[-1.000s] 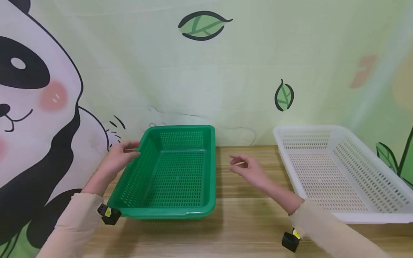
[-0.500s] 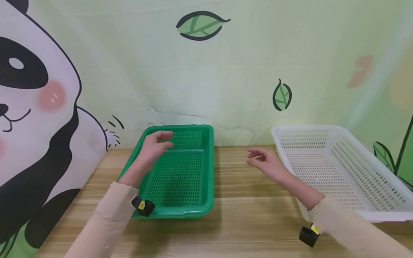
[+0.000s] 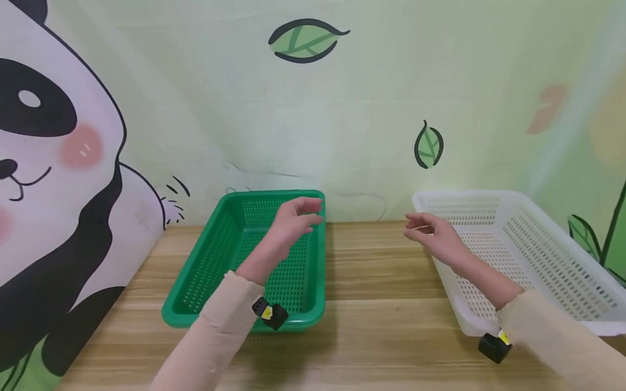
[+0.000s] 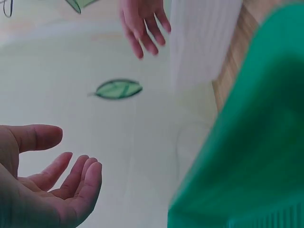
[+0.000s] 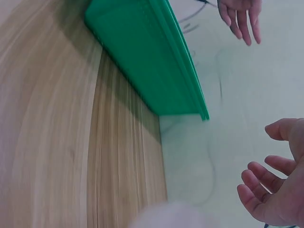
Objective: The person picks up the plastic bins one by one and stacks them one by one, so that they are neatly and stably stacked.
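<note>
My left hand hovers over the right part of a green plastic basket, fingers loosely bent and thumb apart, with nothing in its grasp. Over the near-left side of a white plastic basket, my right hand hangs in the air with relaxed fingers and holds nothing. The left wrist view shows the left palm turned sideways, well away from the blurred green rim. In the right wrist view the right fingers are spread, and the green basket's outer wall stands across from them.
Both slotted baskets stand on a wood-grain table, with a strip of tabletop between them. Behind hangs a pale green cloth printed with a panda and leaves. A small black camera is strapped at each sleeve.
Both hands have moved to the right: the left from beside the green basket's left rim across it, the right from the gap between the baskets to over the white one. The baskets stay put.
</note>
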A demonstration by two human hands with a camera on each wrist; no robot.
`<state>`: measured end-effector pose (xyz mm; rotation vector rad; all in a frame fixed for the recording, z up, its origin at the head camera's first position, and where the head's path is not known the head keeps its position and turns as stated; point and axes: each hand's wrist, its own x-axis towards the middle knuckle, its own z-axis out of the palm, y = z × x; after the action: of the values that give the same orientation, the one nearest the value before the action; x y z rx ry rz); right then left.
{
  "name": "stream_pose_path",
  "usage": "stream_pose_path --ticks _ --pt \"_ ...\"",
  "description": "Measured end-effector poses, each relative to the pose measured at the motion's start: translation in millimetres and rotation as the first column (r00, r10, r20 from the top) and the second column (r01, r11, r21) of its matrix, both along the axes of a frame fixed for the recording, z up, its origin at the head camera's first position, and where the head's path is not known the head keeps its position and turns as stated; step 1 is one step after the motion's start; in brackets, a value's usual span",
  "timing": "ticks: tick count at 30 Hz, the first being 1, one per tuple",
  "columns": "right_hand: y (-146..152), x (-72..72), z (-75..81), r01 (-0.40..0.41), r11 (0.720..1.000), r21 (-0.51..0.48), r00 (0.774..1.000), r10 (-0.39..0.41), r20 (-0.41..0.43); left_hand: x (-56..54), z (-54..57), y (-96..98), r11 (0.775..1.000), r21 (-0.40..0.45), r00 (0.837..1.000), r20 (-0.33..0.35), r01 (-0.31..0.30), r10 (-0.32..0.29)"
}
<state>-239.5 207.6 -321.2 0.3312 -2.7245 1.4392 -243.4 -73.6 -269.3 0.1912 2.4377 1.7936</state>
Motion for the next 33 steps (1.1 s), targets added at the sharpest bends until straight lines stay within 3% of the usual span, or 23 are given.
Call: stream_pose_path --ticks 7,16,19,23,26,27,29,33 --pt "30.8 -5.3 3.1 0.048 0.999 0.024 0.998 -0.049 0.025 3.6 -5.9 44.1 0.997 0.052 0.998 0.013 0.055 -0.055" --pt "65.5 -6.3 4.4 0.107 0.989 0.103 0.994 -0.11 0.023 7.3 -17.3 82.0 0.983 0.142 0.992 0.042 0.112 -0.119" --pt "92.4 -15.8 -11.8 0.14 0.982 0.127 0.989 -0.144 0.027 9.3 -25.2 93.5 0.977 0.176 0.99 0.058 0.117 -0.129" --pt "157.0 -46.1 -59.8 0.238 0.952 0.192 0.971 -0.237 -0.031 13.0 -39.5 110.0 0.976 0.178 0.987 0.075 0.128 -0.143" --pt "206.6 -61.5 -88.4 0.319 0.913 0.254 0.948 -0.306 -0.09 16.2 -50.0 123.5 0.977 0.172 0.985 0.097 0.123 -0.141" --pt "219.5 -62.2 -92.2 0.33 0.905 0.268 0.944 -0.315 -0.097 17.4 -52.7 127.7 0.977 0.175 0.985 0.096 0.124 -0.143" --pt "237.0 -55.4 -89.3 0.308 0.916 0.258 0.951 -0.298 -0.077 19.0 -59.0 136.0 0.978 0.174 0.986 0.102 0.114 -0.133" --pt "253.0 -35.3 -81.3 0.358 0.878 0.318 0.933 -0.347 -0.095 21.9 -71.1 150.3 0.983 0.169 0.989 0.112 0.078 -0.098"
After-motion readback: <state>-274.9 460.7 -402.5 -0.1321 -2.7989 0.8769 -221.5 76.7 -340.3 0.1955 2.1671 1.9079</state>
